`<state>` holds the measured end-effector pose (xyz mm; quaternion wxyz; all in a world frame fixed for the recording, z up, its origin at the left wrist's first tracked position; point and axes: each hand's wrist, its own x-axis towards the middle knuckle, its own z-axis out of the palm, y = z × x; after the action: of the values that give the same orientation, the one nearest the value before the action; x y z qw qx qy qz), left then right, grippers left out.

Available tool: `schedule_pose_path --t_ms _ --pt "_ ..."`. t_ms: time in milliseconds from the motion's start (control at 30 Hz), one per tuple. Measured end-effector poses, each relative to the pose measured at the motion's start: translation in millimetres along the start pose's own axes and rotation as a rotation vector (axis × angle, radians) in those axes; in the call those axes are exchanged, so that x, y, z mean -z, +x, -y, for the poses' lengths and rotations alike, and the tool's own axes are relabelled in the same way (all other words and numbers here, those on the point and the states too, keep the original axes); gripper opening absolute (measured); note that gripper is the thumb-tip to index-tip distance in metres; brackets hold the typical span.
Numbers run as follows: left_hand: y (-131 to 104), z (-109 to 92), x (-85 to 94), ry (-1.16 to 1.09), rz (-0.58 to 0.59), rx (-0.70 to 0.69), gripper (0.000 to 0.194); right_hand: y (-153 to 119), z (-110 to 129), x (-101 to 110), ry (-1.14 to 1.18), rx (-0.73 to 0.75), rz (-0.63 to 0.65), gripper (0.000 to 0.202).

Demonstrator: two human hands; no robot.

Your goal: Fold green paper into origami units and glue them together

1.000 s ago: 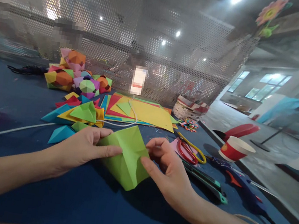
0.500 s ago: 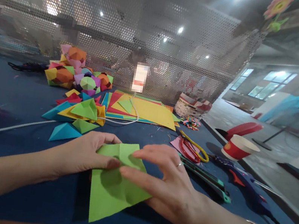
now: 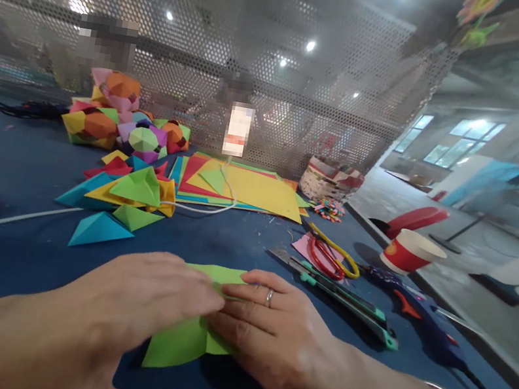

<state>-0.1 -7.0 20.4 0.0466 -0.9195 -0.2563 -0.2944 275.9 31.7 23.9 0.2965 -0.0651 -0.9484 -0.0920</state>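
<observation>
A lime-green folded paper (image 3: 179, 344) lies flat on the blue table cloth (image 3: 7, 245) near the front edge. My left hand (image 3: 142, 301) rests palm-down on its left part, fingers stretched over the paper. My right hand (image 3: 271, 332), with a ring on one finger and a bangle on the wrist, presses flat on the paper's right part. The fingertips of both hands meet over the middle. Most of the sheet is hidden under the hands; only its top edge and a lower corner show.
Folded paper pyramids (image 3: 135, 190) lie behind the hands, with paper balls (image 3: 116, 127) and flat coloured sheets (image 3: 250, 190) further back. To the right are red-and-yellow scissors (image 3: 329, 256), a green utility knife (image 3: 342, 295), a blue glue gun (image 3: 419, 311) and a paper cup (image 3: 409, 251). A perforated metal screen (image 3: 214, 47) backs the table.
The green paper was held up and open between both hands; it has been laid down and both hands now press flat on it, nearer the front edge.
</observation>
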Motion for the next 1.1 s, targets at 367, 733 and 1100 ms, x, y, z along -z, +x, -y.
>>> schedule_pose_path --t_ms 367,733,1100 --pt "7 -15 -13.7 -0.17 -0.166 0.14 0.011 -1 12 7 0.249 -0.227 -0.031 0.015" --pt "-2 -1 -31.2 0.007 -0.079 0.48 0.034 4 8 -4 0.352 -0.961 0.151 0.036" --pt "-5 0 -30.5 0.095 -0.094 0.354 0.021 4 5 -5 0.398 -0.993 0.183 0.037"
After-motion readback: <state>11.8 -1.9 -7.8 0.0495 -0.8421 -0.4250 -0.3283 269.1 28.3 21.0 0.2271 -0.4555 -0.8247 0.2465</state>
